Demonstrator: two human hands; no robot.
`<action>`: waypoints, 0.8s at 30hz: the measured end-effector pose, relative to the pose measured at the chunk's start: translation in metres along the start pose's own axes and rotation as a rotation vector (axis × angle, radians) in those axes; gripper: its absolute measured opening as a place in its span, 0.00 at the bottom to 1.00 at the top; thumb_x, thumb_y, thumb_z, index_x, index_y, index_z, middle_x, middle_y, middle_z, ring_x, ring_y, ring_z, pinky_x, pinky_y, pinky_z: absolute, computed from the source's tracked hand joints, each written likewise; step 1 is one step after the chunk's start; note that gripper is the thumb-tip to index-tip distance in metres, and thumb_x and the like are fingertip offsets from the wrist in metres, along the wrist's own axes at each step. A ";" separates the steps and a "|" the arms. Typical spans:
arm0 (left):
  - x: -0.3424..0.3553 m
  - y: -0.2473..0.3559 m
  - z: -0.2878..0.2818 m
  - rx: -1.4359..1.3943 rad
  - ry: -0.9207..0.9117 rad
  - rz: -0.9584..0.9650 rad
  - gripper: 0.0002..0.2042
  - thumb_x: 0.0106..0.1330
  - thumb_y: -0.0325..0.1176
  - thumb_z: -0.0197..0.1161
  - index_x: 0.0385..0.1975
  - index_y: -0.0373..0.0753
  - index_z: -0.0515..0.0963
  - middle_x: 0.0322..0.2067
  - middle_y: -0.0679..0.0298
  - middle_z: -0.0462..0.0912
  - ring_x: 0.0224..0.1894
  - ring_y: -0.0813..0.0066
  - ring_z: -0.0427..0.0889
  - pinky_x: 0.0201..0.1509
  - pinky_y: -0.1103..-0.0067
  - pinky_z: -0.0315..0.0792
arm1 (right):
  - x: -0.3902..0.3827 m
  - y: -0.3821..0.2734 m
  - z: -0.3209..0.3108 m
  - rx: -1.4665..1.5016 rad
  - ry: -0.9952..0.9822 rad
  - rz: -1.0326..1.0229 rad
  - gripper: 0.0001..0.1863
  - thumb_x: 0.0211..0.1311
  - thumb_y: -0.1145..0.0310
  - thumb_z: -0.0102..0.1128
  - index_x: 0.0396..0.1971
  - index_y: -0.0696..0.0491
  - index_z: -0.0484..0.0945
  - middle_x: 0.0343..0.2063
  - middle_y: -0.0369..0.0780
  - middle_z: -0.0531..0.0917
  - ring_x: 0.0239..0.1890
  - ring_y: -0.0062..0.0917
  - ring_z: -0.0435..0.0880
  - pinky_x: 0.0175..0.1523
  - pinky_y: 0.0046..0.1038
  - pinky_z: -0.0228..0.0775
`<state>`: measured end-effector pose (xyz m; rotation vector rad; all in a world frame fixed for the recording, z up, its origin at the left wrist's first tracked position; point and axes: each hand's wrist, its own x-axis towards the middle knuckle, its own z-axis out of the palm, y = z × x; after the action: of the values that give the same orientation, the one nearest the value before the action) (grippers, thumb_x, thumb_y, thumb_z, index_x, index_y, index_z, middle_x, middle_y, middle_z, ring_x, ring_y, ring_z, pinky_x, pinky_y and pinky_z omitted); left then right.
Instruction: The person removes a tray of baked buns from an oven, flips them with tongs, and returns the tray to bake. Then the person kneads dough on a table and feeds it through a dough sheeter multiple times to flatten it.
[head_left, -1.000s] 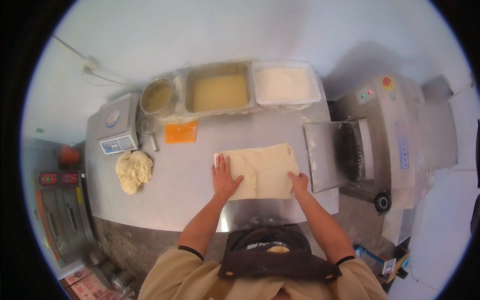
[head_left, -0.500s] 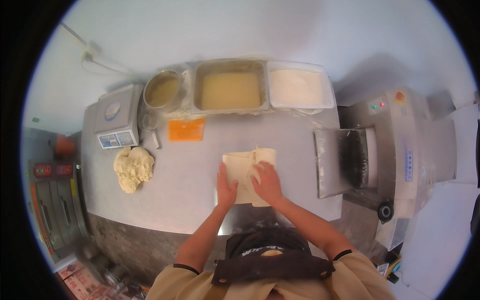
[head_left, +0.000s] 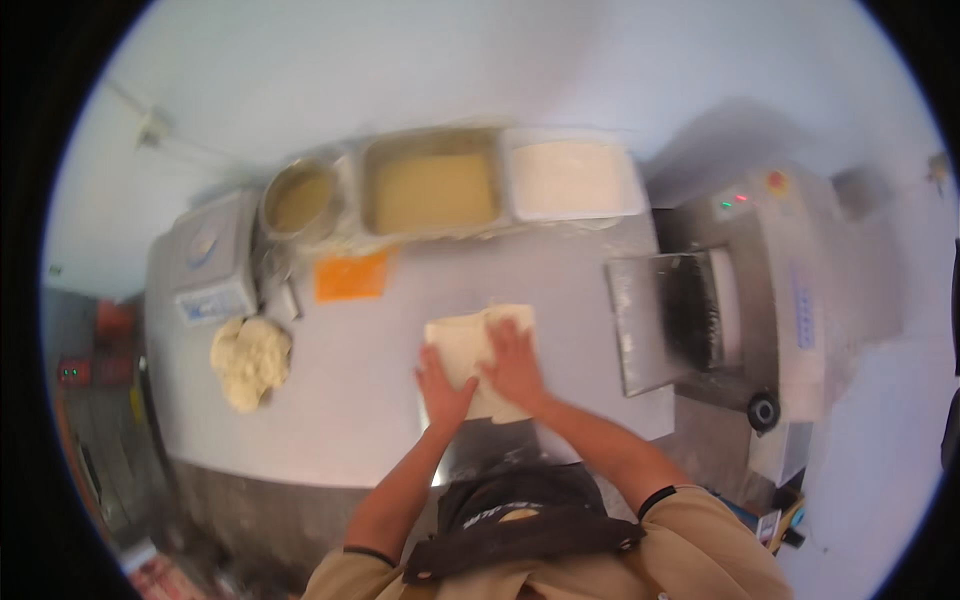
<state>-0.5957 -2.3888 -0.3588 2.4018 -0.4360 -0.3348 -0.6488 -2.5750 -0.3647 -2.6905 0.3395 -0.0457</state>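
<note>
A pale, folded sheet of dough (head_left: pixel 460 340) lies on the metal table (head_left: pixel 350 410) in front of me. My left hand (head_left: pixel 444 390) rests on its left part, fingers stretched out and thumb apart. Across the right part lies my right hand (head_left: pixel 513 366), its fingers spread flat over the dough. Neither hand grips anything. Both palms hide some of the sheet, and the picture is smeared by motion. Farther left sits a lumpy mound of dough (head_left: pixel 250 362).
An orange scraper (head_left: pixel 350 277) lies beyond the mound, near a scale (head_left: pixel 212 245). Along the wall stand a round metal pot (head_left: pixel 272 210), a metal pan of yellowish contents (head_left: pixel 504 185) and a white tub of flour-like powder (head_left: pixel 575 180). A dough-rolling machine (head_left: pixel 775 270) stands right.
The view has shifted, so the table things sit a little farther left and lower. My right hand has flattened and spread over the dough; my left hand has moved further onto it.
</note>
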 end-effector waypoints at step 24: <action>-0.008 0.208 -0.098 -0.307 -0.312 0.156 0.20 0.62 0.30 0.77 0.54 0.36 0.85 0.45 0.49 0.92 0.49 0.50 0.91 0.57 0.64 0.82 | -0.001 0.103 -0.220 0.307 0.026 -0.278 0.58 0.51 0.56 0.89 0.81 0.53 0.64 0.74 0.52 0.72 0.76 0.51 0.70 0.81 0.48 0.62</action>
<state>-0.6155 -2.4803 -0.1483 2.0090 -0.6570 -0.6605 -0.6920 -2.7553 -0.2081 -2.4133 -0.0365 -0.1979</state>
